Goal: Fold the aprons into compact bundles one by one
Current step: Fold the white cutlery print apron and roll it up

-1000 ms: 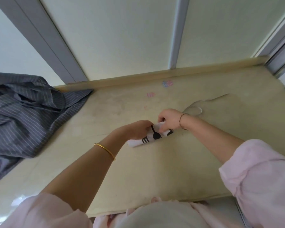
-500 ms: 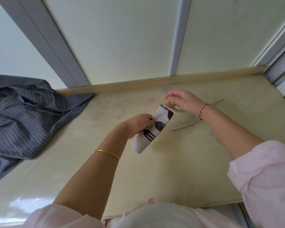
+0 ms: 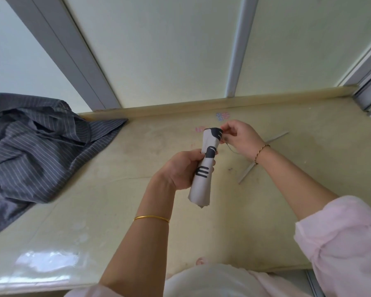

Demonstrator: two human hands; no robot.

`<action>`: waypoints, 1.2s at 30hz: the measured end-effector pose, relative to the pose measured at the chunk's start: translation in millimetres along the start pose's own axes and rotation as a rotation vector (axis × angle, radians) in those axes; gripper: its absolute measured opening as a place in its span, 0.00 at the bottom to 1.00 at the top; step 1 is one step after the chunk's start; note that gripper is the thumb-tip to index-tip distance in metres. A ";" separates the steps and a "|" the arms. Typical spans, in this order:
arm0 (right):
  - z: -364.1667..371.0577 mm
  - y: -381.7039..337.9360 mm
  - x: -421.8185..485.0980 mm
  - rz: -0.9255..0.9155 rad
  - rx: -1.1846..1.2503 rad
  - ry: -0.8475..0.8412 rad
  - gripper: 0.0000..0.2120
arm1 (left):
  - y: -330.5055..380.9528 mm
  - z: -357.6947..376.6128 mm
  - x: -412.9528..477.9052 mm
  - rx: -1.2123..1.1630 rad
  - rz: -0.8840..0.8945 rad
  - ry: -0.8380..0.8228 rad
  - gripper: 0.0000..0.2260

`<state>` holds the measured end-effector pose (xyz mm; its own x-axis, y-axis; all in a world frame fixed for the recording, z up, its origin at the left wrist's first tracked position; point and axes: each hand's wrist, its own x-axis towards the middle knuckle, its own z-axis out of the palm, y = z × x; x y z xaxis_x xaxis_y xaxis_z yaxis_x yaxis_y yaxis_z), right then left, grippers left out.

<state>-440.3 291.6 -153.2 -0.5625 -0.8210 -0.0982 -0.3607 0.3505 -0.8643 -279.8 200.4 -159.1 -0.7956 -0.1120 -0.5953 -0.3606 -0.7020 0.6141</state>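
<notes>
Her left hand [image 3: 181, 168] grips the rolled apron [image 3: 206, 166] upright off the bench [image 3: 116, 211], probably so her right hand [image 3: 239, 138], pinching its strap [image 3: 263, 155] at the top end, can wrap it.

A person's left hand [image 3: 181, 170] is gripping a rolled pale-grey apron bundle with black cutlery print [image 3: 206, 168], lifted above the cream laminate tabletop [image 3: 107, 211]. The right hand [image 3: 240, 139] is pinching the bundle's top end. A pale apron strap [image 3: 263, 156] is lying on the table near the right wrist. A crumpled dark-grey pinstriped cloth [image 3: 39, 151] is sitting at far left.
</notes>
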 end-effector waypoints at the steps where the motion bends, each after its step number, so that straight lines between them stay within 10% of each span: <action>1: 1.2 -1.5 0.8 0.000 0.015 -0.005 0.10 | 1.2 0.6 1.1 -0.048 0.004 0.002 0.10; 11: 16.9 -6.4 2.7 -0.047 -0.158 0.125 0.06 | 15.6 5.0 0.8 -0.472 0.137 0.027 0.16; 25: 25.8 -12.9 7.2 -0.090 -0.183 0.249 0.04 | 13.7 6.7 5.5 -0.401 0.166 0.068 0.11; 36: 15.1 -43.5 -5.3 0.021 -0.237 0.077 0.08 | 10.7 4.1 15.0 -0.431 0.390 0.432 0.07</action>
<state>-410.3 273.9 -122.5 -0.6237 -0.7786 -0.0691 -0.5076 0.4707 -0.7217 -297.6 194.2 -159.3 -0.5316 -0.6165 -0.5807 0.2050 -0.7590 0.6180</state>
